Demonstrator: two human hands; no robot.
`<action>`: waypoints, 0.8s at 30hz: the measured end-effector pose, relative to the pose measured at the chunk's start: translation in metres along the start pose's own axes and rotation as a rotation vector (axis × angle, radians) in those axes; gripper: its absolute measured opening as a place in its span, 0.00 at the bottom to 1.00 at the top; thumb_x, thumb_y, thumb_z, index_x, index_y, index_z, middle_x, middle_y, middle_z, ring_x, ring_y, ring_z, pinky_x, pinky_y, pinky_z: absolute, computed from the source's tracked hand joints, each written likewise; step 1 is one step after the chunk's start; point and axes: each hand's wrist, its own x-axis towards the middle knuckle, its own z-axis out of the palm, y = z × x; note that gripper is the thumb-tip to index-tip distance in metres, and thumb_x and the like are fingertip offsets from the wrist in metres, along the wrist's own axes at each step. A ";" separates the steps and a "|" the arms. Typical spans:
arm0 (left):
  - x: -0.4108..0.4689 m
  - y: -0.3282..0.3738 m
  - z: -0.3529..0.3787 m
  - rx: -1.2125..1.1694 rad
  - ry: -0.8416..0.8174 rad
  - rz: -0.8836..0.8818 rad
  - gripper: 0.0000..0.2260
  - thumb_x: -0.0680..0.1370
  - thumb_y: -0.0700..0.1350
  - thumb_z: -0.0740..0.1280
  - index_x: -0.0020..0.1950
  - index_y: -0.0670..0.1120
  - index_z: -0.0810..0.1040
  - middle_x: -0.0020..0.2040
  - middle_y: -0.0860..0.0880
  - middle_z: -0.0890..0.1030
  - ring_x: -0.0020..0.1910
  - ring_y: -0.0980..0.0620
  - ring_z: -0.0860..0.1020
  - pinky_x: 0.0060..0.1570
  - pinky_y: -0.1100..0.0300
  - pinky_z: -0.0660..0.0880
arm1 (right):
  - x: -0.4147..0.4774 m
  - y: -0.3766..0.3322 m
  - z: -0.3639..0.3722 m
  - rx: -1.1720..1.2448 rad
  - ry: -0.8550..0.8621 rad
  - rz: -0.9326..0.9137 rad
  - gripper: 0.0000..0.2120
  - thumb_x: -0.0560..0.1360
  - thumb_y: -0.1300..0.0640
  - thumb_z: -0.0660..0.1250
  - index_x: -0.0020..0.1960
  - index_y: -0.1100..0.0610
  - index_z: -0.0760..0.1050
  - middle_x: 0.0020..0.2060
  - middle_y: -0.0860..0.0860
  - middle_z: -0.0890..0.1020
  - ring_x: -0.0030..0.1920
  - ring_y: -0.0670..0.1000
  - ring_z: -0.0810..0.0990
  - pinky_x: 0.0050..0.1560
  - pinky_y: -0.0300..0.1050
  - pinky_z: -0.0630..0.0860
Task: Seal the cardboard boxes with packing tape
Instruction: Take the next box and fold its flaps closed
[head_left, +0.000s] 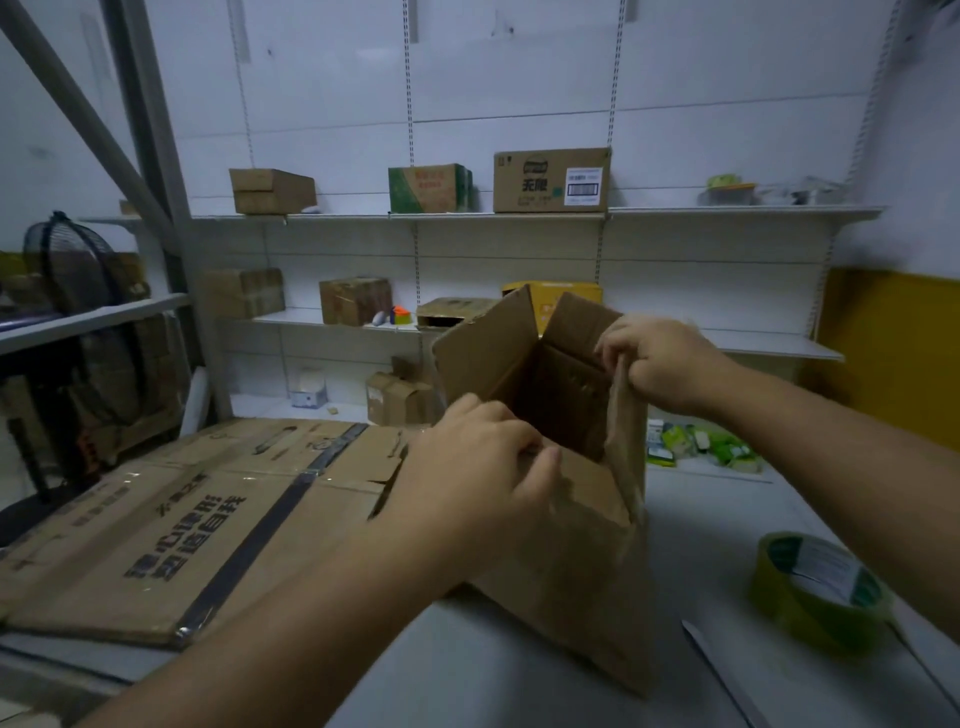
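Observation:
A brown cardboard box (576, 582) stands upright on the white table (519, 670), its top flaps open. My left hand (478, 457) grips the near flap, with the thumb over its edge. My right hand (660, 358) pinches the right-hand flap at the box's far corner. Two more flaps stick up at the back. A roll of yellowish packing tape (821, 587) with a green and white core lies flat on the table to the right of the box, apart from both hands.
A large flattened carton (171, 525) with dark tape and black print lies on the left of the table. A thin blade-like tool (722, 675) lies near the front right. Wall shelves (467, 218) behind carry several boxes. A black fan (78, 291) stands at the left.

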 end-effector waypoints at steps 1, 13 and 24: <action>-0.003 0.004 0.000 -0.031 0.005 0.032 0.15 0.79 0.57 0.54 0.60 0.57 0.75 0.54 0.58 0.75 0.53 0.60 0.68 0.52 0.64 0.68 | -0.003 -0.003 0.004 -0.041 -0.036 -0.012 0.15 0.67 0.69 0.60 0.44 0.51 0.76 0.53 0.49 0.80 0.59 0.52 0.73 0.68 0.55 0.60; 0.002 -0.030 0.007 -0.698 0.155 -0.042 0.29 0.69 0.51 0.73 0.64 0.62 0.62 0.61 0.61 0.68 0.63 0.64 0.68 0.56 0.72 0.70 | -0.029 -0.001 0.056 -0.066 0.081 0.056 0.14 0.76 0.58 0.59 0.59 0.48 0.77 0.56 0.46 0.78 0.63 0.49 0.71 0.74 0.54 0.40; -0.053 -0.085 0.056 -0.288 -0.500 -0.299 0.43 0.75 0.38 0.67 0.66 0.71 0.39 0.70 0.54 0.64 0.60 0.58 0.68 0.57 0.64 0.70 | -0.033 -0.015 0.047 0.601 -0.273 0.278 0.16 0.76 0.42 0.63 0.57 0.50 0.76 0.51 0.49 0.79 0.50 0.49 0.78 0.47 0.44 0.74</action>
